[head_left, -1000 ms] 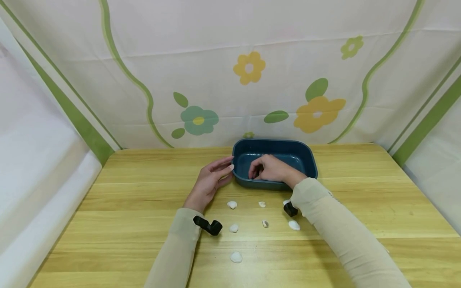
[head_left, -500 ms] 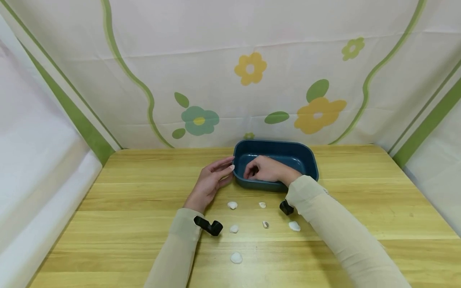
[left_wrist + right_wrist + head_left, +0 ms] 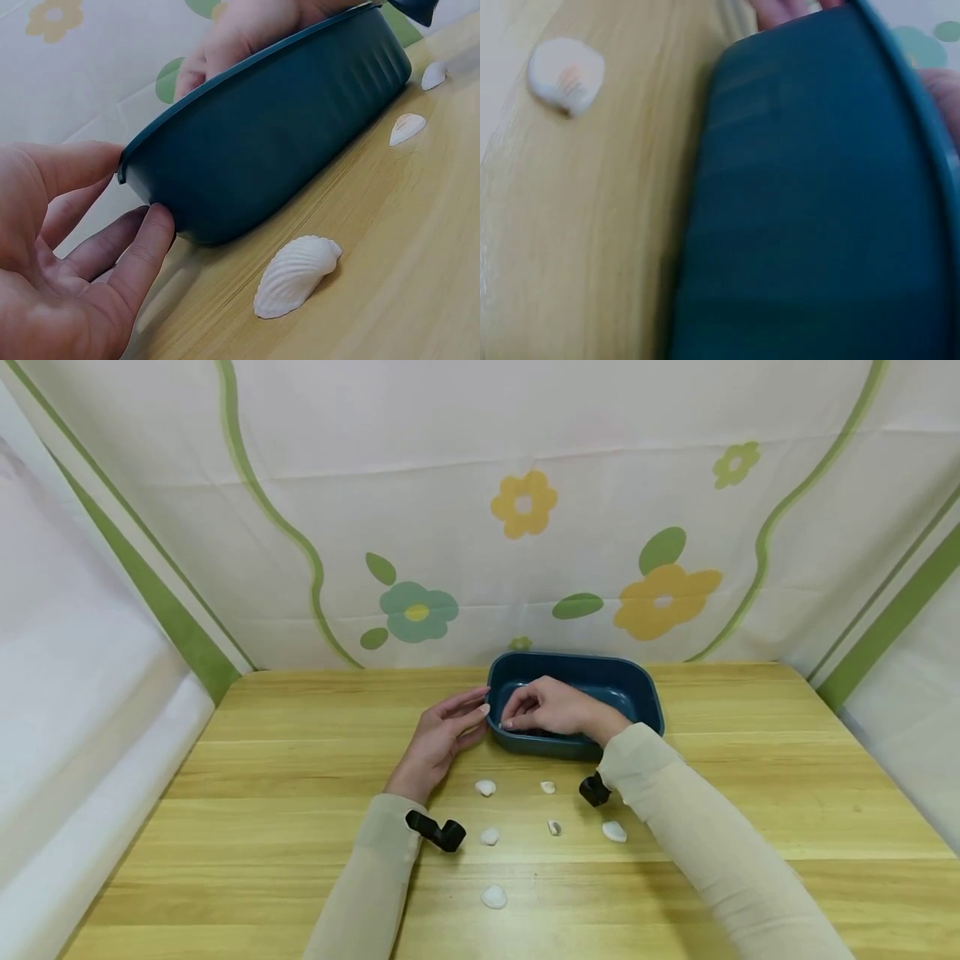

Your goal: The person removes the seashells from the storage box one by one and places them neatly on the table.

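A dark blue rectangular plastic box [image 3: 555, 748] stands near the table's back edge. At its left end is my left hand [image 3: 438, 735], its fairly straight fingers touching the rim and outer wall, as the left wrist view shows. My right hand [image 3: 551, 706] reaches inside over the front rim, fingers curled toward the thumb near the left inner wall. A tiny whitish spot shows at its thumb tip; whether that is a nail or a shell I cannot tell. The ribbed white seashell [image 3: 298, 276] lies in front of the box, close to the left hand.
Several white seashells lie spread before the box, among them a shell [image 3: 494, 896] nearest me, a shell [image 3: 614, 832] by the right sleeve and a small shell [image 3: 554, 827] mid-table. A floral curtain [image 3: 450, 527] hangs behind the wooden table [image 3: 262, 793].
Inside the box, my right hand has shifted left, and its fingertips have come up a little near the left wall. My left hand keeps its place at the box's end.
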A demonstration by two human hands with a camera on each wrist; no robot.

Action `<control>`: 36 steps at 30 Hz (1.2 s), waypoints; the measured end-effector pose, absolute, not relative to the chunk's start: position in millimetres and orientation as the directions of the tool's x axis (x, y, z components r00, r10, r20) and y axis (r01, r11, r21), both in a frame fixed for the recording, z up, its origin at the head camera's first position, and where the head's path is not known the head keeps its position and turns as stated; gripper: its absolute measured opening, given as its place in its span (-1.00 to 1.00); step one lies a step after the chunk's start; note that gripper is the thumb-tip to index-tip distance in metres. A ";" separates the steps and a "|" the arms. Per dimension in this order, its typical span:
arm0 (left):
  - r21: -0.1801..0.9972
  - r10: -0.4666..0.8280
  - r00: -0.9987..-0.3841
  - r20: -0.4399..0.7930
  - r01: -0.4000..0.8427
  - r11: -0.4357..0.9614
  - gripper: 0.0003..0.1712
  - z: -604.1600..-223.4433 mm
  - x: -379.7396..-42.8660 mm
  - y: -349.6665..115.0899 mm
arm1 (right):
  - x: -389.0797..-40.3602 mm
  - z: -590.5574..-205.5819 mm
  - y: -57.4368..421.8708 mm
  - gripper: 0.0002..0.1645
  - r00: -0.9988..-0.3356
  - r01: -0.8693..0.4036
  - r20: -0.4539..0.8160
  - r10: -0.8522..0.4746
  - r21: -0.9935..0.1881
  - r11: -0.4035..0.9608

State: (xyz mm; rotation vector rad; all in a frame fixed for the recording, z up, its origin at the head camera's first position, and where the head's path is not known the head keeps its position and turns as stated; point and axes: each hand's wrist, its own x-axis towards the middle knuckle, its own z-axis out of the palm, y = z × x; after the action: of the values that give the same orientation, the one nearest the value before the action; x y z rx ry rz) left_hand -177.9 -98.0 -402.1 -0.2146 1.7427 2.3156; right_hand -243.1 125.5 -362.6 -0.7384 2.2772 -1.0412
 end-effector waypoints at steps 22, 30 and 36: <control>0.933 0.088 -0.963 -0.254 -0.267 -0.241 -0.54 -402.9 -175.4 -98.4 | -198.1 -303.9 149.5 -0.81 -0.738 -0.173 -0.124 -0.664 -0.916 0.363; 0.930 0.083 -0.964 -0.254 -0.267 -0.253 -0.53 -402.6 -173.8 -97.9 | -191.1 -300.6 150.9 -0.85 -0.732 -0.195 -0.109 -0.673 -0.912 0.360; 0.924 0.083 -0.963 -0.257 -0.270 -0.270 -0.54 -401.0 -174.6 -97.2 | -174.9 -302.8 155.7 -0.86 -0.731 -0.212 -0.107 -0.674 -0.903 0.374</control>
State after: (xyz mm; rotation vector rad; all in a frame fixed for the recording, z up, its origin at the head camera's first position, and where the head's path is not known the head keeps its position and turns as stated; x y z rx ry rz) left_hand -174.6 -97.2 -401.0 -0.2313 1.7438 2.3288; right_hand -174.9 155.7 -302.8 -0.7646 2.1749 -1.3288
